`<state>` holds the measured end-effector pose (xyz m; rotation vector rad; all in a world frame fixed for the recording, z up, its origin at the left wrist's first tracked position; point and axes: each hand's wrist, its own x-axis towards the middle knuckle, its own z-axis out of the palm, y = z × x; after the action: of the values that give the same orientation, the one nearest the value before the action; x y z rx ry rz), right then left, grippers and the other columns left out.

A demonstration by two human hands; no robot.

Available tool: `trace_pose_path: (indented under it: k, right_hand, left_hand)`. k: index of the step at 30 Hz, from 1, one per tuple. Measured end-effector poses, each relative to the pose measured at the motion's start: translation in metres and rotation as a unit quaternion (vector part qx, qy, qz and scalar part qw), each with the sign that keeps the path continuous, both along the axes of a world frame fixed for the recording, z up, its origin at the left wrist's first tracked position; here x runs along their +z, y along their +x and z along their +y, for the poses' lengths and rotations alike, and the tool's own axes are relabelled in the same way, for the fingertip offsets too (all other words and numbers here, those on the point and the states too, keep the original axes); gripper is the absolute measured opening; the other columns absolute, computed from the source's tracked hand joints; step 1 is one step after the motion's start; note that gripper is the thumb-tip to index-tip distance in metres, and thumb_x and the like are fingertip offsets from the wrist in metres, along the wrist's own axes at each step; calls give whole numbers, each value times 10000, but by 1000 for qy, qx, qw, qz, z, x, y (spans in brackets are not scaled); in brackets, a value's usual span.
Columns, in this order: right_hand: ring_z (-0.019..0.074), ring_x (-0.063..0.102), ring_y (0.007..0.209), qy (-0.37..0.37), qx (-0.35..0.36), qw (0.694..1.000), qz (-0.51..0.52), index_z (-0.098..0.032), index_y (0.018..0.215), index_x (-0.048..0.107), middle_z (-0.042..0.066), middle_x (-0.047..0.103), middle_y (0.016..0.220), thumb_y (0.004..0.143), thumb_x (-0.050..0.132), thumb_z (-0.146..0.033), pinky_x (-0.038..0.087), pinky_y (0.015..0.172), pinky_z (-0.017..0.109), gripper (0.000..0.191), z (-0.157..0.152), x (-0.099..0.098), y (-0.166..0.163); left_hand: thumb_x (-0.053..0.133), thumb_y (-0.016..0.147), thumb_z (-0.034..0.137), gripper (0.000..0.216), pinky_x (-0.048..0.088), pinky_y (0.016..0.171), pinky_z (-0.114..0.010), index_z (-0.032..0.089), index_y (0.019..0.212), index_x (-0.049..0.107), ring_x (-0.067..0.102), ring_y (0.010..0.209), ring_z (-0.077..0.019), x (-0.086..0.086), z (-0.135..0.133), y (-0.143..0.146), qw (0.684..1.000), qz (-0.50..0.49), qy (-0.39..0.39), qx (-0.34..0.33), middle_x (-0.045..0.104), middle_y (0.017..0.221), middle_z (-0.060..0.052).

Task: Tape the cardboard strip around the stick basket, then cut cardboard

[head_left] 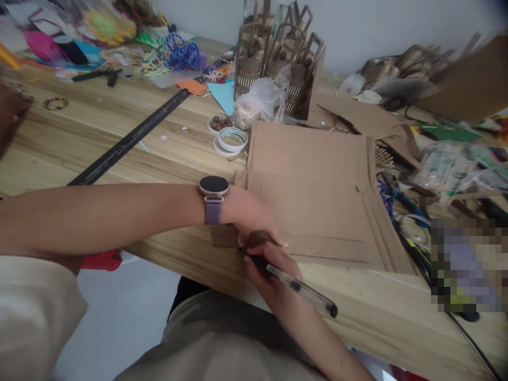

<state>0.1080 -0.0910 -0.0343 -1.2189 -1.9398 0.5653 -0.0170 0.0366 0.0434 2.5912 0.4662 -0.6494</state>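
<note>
My left hand, with a watch on its wrist, presses down at the near left edge of a cardboard sheet. Its thumb and fingers bear on a small brown cardboard piece that sticks out to the left; the hand hides much of this piece. Close against it, my right hand is closed around a clear-barrelled pen. The pen's tip points left by the left thumb, and its dark end slants toward me. Dark lines run along the sheet's near edge.
Tape rolls and a dish of brown beads lie beyond the left wrist. Small woven baskets stand at the back. A black strip crosses the table on the left. Plastic packs and cables crowd the right; another person's hand shows far left.
</note>
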Motion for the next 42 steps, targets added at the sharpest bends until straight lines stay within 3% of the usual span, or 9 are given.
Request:
trace_pose_path:
  k: [7,12,19,24,27,30,33,36,42]
  right_hand:
    - [170,649,675,-64,-66,996,4,-229,761,596,19,686,738,852,589,-255,502,608,278,95,-4,5,27]
    - [165,623,580,-92,-106,989,-44,-224,735,637,5,671,641,853,585,-332,485,550,263,168,-6,15,65]
    - [173,588,520,-111,-229,961,-112,-237,715,627,7,656,633,815,577,-449,443,486,274,240,-13,22,118]
    - [236,674,723,-70,-316,942,-87,-240,858,650,39,702,732,821,536,-463,516,689,341,253,-17,19,144]
    - [247,691,777,-54,-307,941,-132,-250,955,661,47,730,782,863,493,-473,517,734,359,294,-21,19,156]
    - [244,695,791,-55,-312,934,-167,-263,954,666,58,744,861,882,476,-488,514,688,341,303,-25,20,165]
    - [259,687,827,-61,-301,932,-192,-255,984,669,76,740,932,869,477,-493,514,689,356,326,-26,19,173]
    - [278,660,937,-37,-241,944,-223,-234,1042,651,95,724,1022,860,495,-481,504,815,412,344,-24,15,183]
    - [315,588,1095,-24,-265,934,-240,-208,1055,609,141,661,1170,885,472,-496,444,932,486,361,-22,6,202]
  left_hand:
    - [838,656,96,816,363,637,-275,395,1355,543,622,737,-212,1,0,0,1000,-6,7,-5,760,909,1]
    - [837,657,115,850,370,635,-269,459,1359,504,629,732,-221,1,1,1,1000,12,8,5,753,873,13]
    - [828,667,120,871,379,654,-265,483,1371,467,627,734,-219,0,0,2,999,34,7,15,746,891,4]
    - [819,651,109,868,379,637,-255,481,1362,490,624,710,-211,-2,1,-4,1000,5,-4,29,736,829,15]
    - [778,711,136,810,380,637,-249,449,1393,473,635,764,-206,-4,1,-10,999,-7,-1,41,733,911,7]
    - [668,850,214,593,399,683,-265,332,1405,498,631,919,-221,-7,-7,-13,996,-66,37,48,693,1093,-50]
    - [639,885,300,362,422,707,-294,220,1238,628,610,939,-242,-10,-25,-5,986,-120,99,60,653,1067,-92]
    - [670,849,263,248,434,694,-312,154,1071,658,602,904,-256,-15,-42,7,980,-114,142,76,625,1005,-107]
    - [554,859,188,95,425,678,-289,143,917,614,609,816,-201,-25,-38,8,975,-110,72,177,616,939,-72]
